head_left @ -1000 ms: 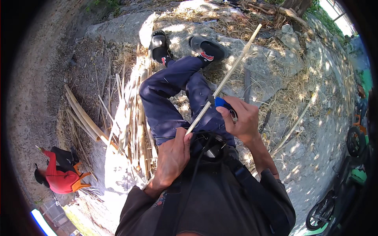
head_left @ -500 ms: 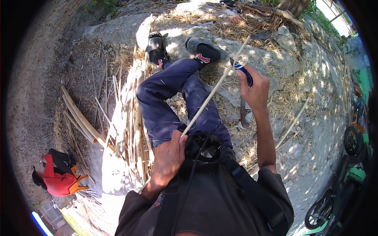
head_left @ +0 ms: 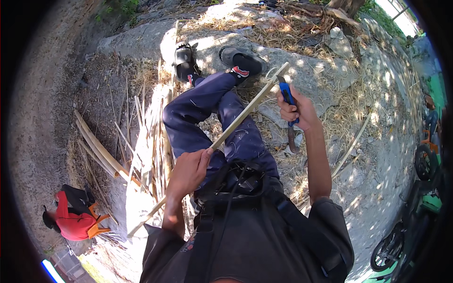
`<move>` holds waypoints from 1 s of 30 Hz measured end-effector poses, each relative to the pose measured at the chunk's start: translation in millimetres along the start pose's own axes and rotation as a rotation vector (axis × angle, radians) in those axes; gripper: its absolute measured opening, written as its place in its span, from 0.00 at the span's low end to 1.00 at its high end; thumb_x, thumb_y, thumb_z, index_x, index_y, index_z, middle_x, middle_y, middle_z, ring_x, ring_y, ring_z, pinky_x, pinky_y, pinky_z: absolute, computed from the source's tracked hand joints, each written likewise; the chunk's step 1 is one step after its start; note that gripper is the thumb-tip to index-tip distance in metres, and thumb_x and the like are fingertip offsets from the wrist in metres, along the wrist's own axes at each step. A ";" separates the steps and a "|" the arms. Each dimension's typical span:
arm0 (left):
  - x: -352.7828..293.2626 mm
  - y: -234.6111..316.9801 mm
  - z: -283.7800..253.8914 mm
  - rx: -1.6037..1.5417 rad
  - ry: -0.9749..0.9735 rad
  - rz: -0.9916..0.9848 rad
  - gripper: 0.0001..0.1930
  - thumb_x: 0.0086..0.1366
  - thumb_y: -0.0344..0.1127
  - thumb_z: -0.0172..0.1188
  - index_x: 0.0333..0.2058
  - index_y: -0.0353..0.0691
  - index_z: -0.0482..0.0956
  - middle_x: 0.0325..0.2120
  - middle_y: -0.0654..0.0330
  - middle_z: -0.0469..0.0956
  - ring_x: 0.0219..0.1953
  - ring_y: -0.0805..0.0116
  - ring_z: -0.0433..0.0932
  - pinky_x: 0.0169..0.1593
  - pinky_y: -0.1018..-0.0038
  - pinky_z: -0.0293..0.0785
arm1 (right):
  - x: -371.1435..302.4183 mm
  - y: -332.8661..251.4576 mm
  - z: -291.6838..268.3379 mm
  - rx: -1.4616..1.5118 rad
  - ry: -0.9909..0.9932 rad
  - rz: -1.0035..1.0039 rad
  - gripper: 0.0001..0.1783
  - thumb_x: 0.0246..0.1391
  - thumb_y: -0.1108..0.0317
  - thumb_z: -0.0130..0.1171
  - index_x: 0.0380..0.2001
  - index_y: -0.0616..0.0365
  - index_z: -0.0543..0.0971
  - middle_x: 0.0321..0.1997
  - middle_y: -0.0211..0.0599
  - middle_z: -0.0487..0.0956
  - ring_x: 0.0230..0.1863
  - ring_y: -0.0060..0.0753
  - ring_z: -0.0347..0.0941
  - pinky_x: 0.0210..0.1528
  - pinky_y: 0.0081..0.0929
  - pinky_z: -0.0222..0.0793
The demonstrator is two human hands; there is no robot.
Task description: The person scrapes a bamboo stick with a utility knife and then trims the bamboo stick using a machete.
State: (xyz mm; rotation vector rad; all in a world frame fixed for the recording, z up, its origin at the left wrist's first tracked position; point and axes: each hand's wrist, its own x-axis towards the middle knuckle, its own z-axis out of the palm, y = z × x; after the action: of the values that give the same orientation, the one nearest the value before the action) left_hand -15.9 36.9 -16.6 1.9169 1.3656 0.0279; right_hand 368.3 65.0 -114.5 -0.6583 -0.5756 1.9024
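My left hand (head_left: 187,172) is closed around a long, pale bamboo strip (head_left: 243,115). The strip slants up to the right across my thighs, and its lower end passes beneath my left forearm. In my right hand (head_left: 301,111) is a blue utility knife (head_left: 287,93), gripped by its handle. Its dark blade lies at the strip's far end, seemingly touching it. A thin curled shaving (head_left: 271,72) stands beside the strip near the blade. Small pale shavings cling to my dark blue trousers (head_left: 186,113).
A pile of split bamboo strips (head_left: 158,127) lies left of my legs, with thicker curved bamboo pieces (head_left: 96,146) beyond. A dark tool (head_left: 291,140) rests on the ground near my right forearm. A person in red (head_left: 75,219) sits at lower left. Motorcycles (head_left: 389,247) stand far right.
The tangle of curled shavings at the blade is gone; one small curl shows now. The strip looks wider, and its far end sits lower. My left hand has shifted left, and my right hand slightly lower.
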 end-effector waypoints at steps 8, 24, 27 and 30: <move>31.3 -35.8 -33.4 -0.544 -0.262 -0.092 0.22 0.86 0.50 0.42 0.38 0.40 0.73 0.15 0.71 0.60 0.16 0.83 0.57 0.20 0.78 0.56 | 1.3 53.1 -62.6 -0.625 0.575 -0.195 0.22 0.78 0.52 0.51 0.49 0.61 0.83 0.20 0.22 0.67 0.17 0.15 0.61 0.22 0.18 0.54; 61.8 -26.8 -45.8 -0.377 -0.267 0.113 0.12 0.80 0.41 0.58 0.49 0.39 0.79 0.18 0.68 0.72 0.21 0.82 0.65 0.25 0.76 0.61 | -26.8 263.9 -226.0 -1.347 0.987 0.262 0.17 0.60 0.62 0.65 0.51 0.54 0.86 0.44 0.54 0.88 0.50 0.60 0.85 0.55 0.51 0.79; 64.3 -20.0 -52.7 -0.389 -0.288 0.133 0.11 0.78 0.39 0.61 0.50 0.39 0.79 0.20 0.68 0.75 0.21 0.82 0.67 0.25 0.75 0.61 | -31.8 267.3 -227.4 -1.356 0.996 0.209 0.17 0.60 0.63 0.65 0.51 0.55 0.86 0.45 0.54 0.88 0.50 0.60 0.85 0.56 0.51 0.78; 60.5 -7.8 -61.2 -0.433 -0.322 0.075 0.11 0.78 0.39 0.60 0.50 0.39 0.79 0.21 0.69 0.76 0.22 0.83 0.66 0.26 0.77 0.61 | -32.9 267.0 -219.6 -1.358 0.965 0.140 0.17 0.60 0.64 0.64 0.51 0.56 0.85 0.45 0.54 0.88 0.50 0.60 0.85 0.56 0.50 0.78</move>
State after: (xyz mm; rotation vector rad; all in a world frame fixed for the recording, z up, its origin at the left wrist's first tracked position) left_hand -22.6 121.8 -1.9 1.5289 0.9786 0.0457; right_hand 350.7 -45.8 -443.1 -2.3063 -1.1109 0.8229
